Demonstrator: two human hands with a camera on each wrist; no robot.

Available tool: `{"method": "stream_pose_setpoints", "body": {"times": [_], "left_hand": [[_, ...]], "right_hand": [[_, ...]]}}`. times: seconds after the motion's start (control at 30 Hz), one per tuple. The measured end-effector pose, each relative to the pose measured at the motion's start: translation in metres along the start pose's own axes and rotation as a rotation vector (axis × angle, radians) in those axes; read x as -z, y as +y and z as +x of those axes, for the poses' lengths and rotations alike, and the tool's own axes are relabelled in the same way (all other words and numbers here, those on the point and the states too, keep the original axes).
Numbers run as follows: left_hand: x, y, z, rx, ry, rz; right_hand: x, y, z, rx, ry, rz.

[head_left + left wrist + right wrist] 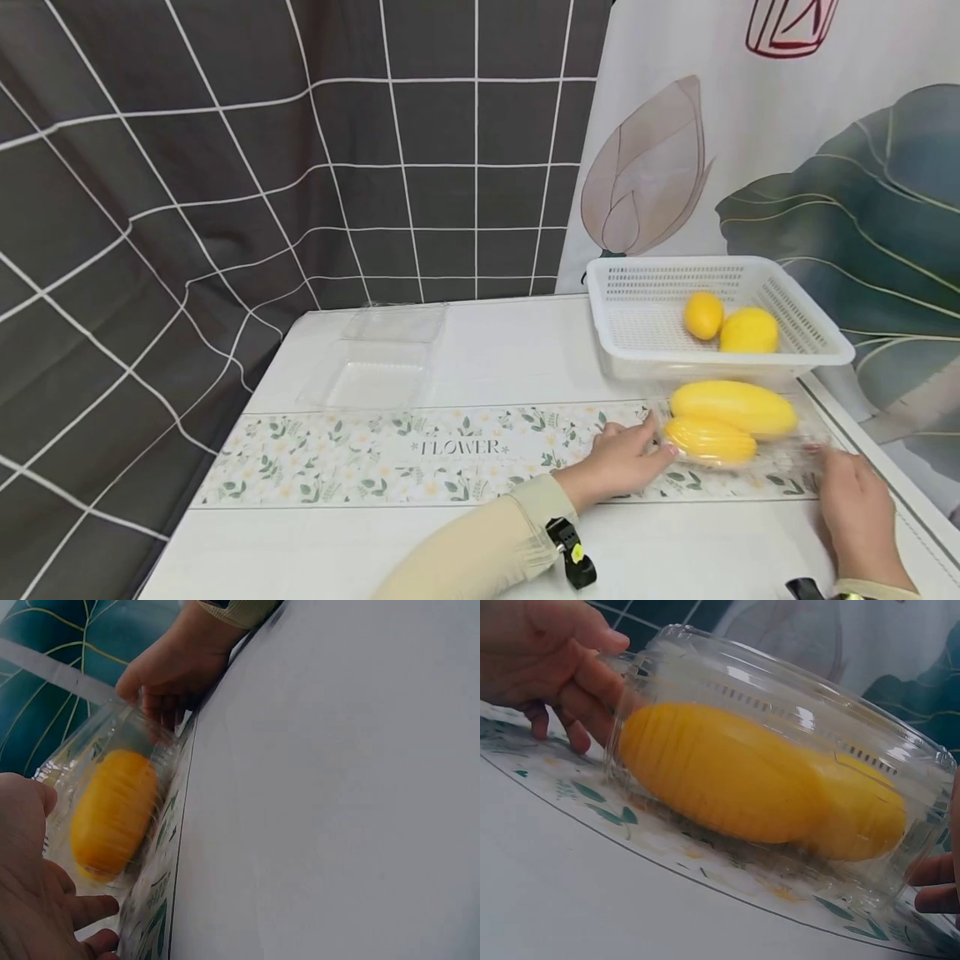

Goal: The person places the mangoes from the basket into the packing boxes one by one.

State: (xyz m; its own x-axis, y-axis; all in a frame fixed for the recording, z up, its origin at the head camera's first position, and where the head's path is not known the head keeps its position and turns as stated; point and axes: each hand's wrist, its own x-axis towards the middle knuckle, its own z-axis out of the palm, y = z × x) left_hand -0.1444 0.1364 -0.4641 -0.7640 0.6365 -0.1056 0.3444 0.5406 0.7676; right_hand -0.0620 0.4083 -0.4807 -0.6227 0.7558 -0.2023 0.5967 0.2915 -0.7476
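A clear plastic box lies near the right edge of the table, its lid down. Inside are two yellow fruit-like pieces: a long smooth one at the back and a shorter, ridged-looking one in front. My left hand holds the box's left end, thumb by the rim and fingers against the wall. At the opposite end my right hand grips the box, its fingertips against the side; the right wrist view shows only part of those fingers.
A white slotted basket stands just behind the box, holding a lemon-like fruit and a rounder yellow fruit. Farther left lies another clear box with its lid raised. A floral strip crosses the white table; curtains hang behind.
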Motion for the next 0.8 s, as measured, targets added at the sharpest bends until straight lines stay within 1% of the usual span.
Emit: {"method": "stream_pose_setpoints", "body": {"times": [0.1,0.17,0.2,0.23,0.27,0.3,0.37,0.4,0.47,0.5,0.57,0.6,0.63,0.67,0.73,0.77,0.8], "left_hand": [[0.000,0.002,-0.001,0.020,0.012,0.008],[0.004,0.001,-0.005,0.034,0.019,0.014],[0.008,0.000,-0.008,0.040,0.021,0.022],[0.012,-0.002,-0.011,0.043,0.023,0.029],[0.018,-0.004,-0.016,0.044,0.022,0.035],[0.025,-0.008,-0.021,0.041,0.025,0.043],[0.041,-0.018,-0.033,0.031,0.034,0.039],[0.051,-0.023,-0.039,0.023,0.038,0.025],[0.072,-0.033,-0.053,0.002,0.039,-0.004],[0.083,-0.038,-0.060,-0.012,0.031,-0.014],[0.108,-0.044,-0.073,-0.035,-0.002,-0.021],[0.122,-0.047,-0.079,-0.046,-0.026,-0.017],[0.136,-0.049,-0.085,-0.060,-0.052,-0.001],[0.150,-0.052,-0.092,-0.068,-0.075,0.004],[0.177,-0.057,-0.105,-0.068,-0.089,0.000],[0.191,-0.060,-0.111,-0.063,-0.079,-0.007],[0.204,-0.065,-0.117,-0.049,-0.057,-0.023]], "right_hand": [[0.000,0.000,0.001,-0.002,0.017,0.040],[-0.001,-0.003,-0.001,0.020,0.047,0.083],[-0.002,-0.004,-0.003,0.053,0.084,0.118],[-0.003,-0.006,-0.005,0.104,0.126,0.140],[-0.004,-0.008,-0.009,0.178,0.178,0.163],[-0.006,-0.010,-0.013,0.279,0.234,0.187],[-0.015,-0.017,-0.022,0.532,0.349,0.242],[-0.021,-0.022,-0.029,0.677,0.398,0.256],[-0.039,-0.036,-0.042,0.952,0.453,0.313],[-0.049,-0.044,-0.050,1.069,0.455,0.339],[-0.072,-0.061,-0.069,1.262,0.423,0.394],[-0.085,-0.068,-0.079,1.345,0.387,0.411],[-0.097,-0.074,-0.089,1.411,0.331,0.421],[-0.109,-0.079,-0.099,1.455,0.251,0.425],[-0.133,-0.087,-0.116,1.503,0.050,0.432],[-0.145,-0.090,-0.124,1.498,-0.059,0.431],[-0.157,-0.094,-0.131,1.471,-0.163,0.427]]}}
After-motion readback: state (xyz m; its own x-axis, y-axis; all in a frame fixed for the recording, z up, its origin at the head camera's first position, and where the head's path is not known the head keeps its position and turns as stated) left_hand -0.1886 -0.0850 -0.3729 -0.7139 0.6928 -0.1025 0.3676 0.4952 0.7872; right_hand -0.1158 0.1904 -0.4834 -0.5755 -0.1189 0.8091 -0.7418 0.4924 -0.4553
